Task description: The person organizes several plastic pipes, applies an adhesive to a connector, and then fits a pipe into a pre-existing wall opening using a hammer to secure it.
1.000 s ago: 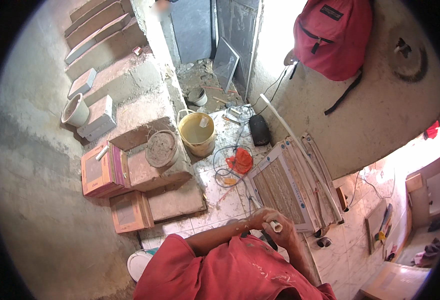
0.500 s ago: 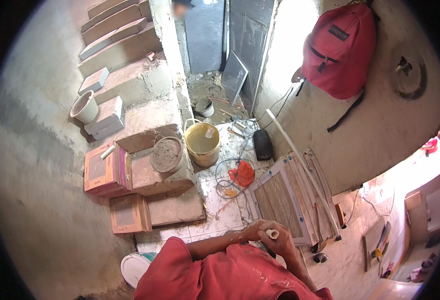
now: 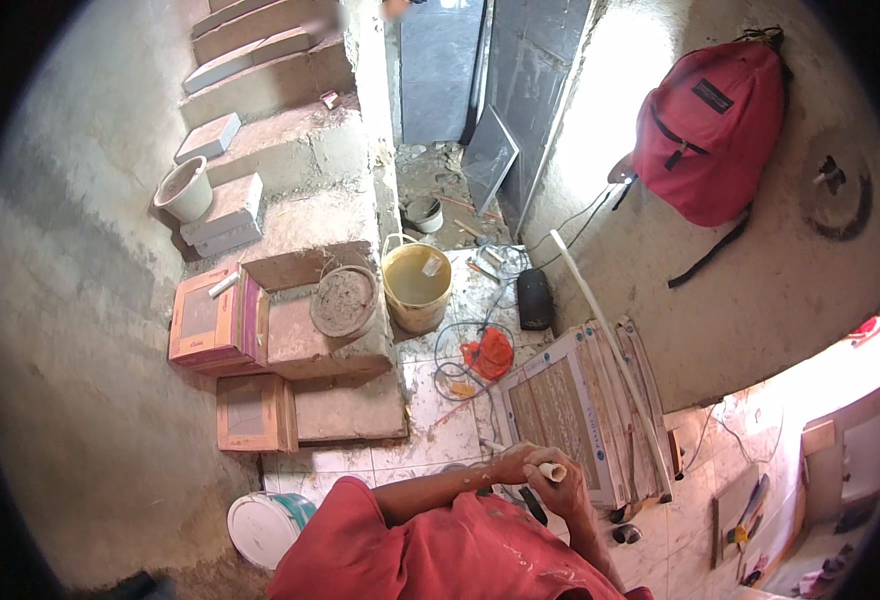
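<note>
Both hands met just above the person's red shirt [image 3: 460,560], low in the view. The right hand [image 3: 560,485] was closed around a short white tube [image 3: 552,470], whose open end poked out between thumb and fingers. The left hand [image 3: 513,465] lay against the right, fingers curled; whether it also gripped the tube could not be told. Just beyond the hands, a stack of tile boxes [image 3: 570,410] leaned toward the wall, with a long white pipe [image 3: 610,350] resting across it. Farther off on the tiled floor stood a yellow bucket [image 3: 417,288], near a coil of wire with something orange [image 3: 490,352] in it. A red backpack [image 3: 710,130] hung on the wall, well apart.
</note>
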The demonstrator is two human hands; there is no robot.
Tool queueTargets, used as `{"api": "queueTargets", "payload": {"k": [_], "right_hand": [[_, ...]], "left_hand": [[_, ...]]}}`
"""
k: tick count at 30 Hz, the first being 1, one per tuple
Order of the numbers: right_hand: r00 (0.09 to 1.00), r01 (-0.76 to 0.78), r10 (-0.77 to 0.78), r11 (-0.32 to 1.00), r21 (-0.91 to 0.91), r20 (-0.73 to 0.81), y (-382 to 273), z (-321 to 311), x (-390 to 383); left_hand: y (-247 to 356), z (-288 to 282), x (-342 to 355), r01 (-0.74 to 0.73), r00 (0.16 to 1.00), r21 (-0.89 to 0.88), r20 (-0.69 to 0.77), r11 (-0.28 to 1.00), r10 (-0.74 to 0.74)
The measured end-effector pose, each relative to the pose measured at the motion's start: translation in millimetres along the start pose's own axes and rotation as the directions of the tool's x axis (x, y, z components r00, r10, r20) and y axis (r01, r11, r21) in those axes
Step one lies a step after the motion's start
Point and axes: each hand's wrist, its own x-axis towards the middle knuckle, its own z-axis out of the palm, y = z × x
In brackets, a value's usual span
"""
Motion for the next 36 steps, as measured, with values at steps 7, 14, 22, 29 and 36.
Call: {"api": "queueTargets", "payload": {"k": [7,14,22,29,36], "right_hand": [[0.997,-0.080,0.080,0.996,0.035,-0.011,-3,0,0],[1.000,-0.001,0.001,1.000,-0.005,0.015,-8,3,-8],[0.997,0.072,-0.072,0.997,-0.019,0.030,-8,15,-9],[1.000,0.013,-0.013,1.000,0.028,0.018,-4,11,-4],[0.998,-0.026,0.028,0.999,0.047,-0.051,15,16,-6]], "left_hand": [[-6,0,-1,-0.010,1.000,-0.032,-0.005,0.999,0.010],[-23,18,-20,-0.015,0.999,-0.315,-0.034,0.949,0.005],[-47,24,-39,0.025,0.999,0.083,-0.035,0.996,-0.022],[6,2,-28,0.049,0.990,-0.009,-0.136,0.999,-0.050],[-34,9,-19,-0.115,0.992,0.077,-0.038,0.990,0.118]]}}
